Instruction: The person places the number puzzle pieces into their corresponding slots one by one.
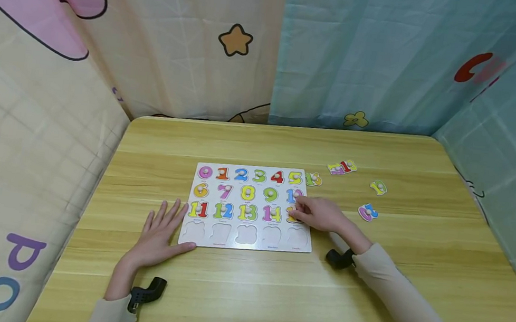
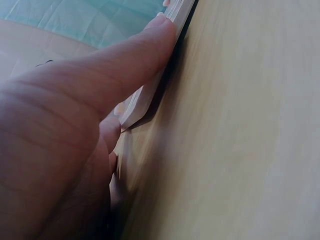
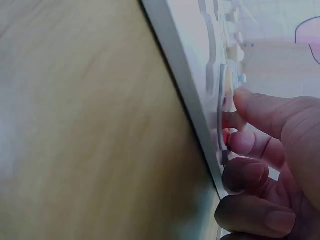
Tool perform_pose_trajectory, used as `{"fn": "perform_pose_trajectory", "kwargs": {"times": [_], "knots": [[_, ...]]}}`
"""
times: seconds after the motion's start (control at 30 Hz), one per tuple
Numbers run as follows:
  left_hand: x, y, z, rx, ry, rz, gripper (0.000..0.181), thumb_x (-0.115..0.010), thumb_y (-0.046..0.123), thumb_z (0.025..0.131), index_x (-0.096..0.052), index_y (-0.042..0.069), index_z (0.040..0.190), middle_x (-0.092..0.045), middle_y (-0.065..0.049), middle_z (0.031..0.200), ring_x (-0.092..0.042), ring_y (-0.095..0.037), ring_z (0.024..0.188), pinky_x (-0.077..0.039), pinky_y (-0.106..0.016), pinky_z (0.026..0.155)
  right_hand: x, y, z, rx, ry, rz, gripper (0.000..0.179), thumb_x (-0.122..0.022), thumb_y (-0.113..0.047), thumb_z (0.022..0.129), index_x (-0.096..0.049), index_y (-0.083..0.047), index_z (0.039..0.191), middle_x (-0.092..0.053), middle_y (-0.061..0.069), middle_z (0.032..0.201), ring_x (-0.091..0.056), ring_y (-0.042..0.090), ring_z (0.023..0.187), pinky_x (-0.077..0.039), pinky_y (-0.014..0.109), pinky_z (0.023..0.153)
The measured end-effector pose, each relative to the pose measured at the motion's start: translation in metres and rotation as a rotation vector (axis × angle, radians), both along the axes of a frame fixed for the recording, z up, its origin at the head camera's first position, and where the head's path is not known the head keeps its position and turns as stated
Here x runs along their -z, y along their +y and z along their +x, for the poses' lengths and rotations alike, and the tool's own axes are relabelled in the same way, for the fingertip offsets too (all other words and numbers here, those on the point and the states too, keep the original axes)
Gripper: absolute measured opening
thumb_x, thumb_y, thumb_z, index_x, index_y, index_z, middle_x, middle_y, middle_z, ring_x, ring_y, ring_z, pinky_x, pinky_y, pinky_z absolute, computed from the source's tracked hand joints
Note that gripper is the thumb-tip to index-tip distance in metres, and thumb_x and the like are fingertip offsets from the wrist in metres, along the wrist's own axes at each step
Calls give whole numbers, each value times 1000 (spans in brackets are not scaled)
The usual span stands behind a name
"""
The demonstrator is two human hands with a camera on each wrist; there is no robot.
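Our left hand [image 1: 160,235] lies flat, bracing the puzzle board [image 1: 246,236]; our right hand [image 1: 321,214] pinches piece 15 [image 1: 291,216], mid-seating; next, likely press flush.

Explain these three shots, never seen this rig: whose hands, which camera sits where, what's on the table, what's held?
No machine here: a person works bare-handed, with one camera on the head and one strapped to each wrist. The head view looks down on a wooden table with a white number puzzle board; numbers fill its upper rows, and the bottom row of slots is empty. Four loose number pieces lie to the board's right. The left hand rests flat on the table, its thumb against the board's edge, as the left wrist view shows up close. The right hand pinches a piece at the board's right end; the right wrist view shows those fingertips on it, blurred.
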State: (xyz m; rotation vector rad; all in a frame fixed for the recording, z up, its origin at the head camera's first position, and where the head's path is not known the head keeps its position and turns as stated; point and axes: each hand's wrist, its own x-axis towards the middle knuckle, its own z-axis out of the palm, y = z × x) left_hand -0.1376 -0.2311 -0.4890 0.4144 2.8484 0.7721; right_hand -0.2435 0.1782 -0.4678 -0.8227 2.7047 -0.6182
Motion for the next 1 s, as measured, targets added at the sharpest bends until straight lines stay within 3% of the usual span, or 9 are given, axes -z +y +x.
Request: {"fn": "perform_pose_trajectory", "kwargs": {"times": [0.3,0.73,0.83,1.0], "knots": [[-2,0,0,-2,-2,8,94,-63,56,83,-16,14,153,-5,-14,158,10,-37,141,10,-55,108,-2,0,0,10,-45,11,28,-63,-39,91,-52,-19,74,-45,-6,58,-41,11,50,-25,26,48],[0,-1,0,-3,-1,6,95,-63,56,83,-16,14,153,-5,-14,158,11,-36,141,11,-54,108,1,-1,0,48,-31,12,32,-64,-43,89,-50,-19,73,-42,-7,58,-39,10,51,-23,27,50],[-1,-1,0,-4,-2,9,94,-63,56,83,-16,13,153,-5,-14,158,10,-37,141,10,-55,108,1,1,0,54,-46,-12,34,-64,-44,89,-50,-17,74,-42,-6,59,-39,11,51,-24,27,50],[-3,0,1,-3,-7,13,94,-64,56,83,-17,13,153,-6,-15,157,10,-37,141,10,-55,108,3,13,-5,106,-145,-129,30,-65,-43,89,-56,-16,80,-48,-3,63,-43,13,55,-29,27,50]]}}
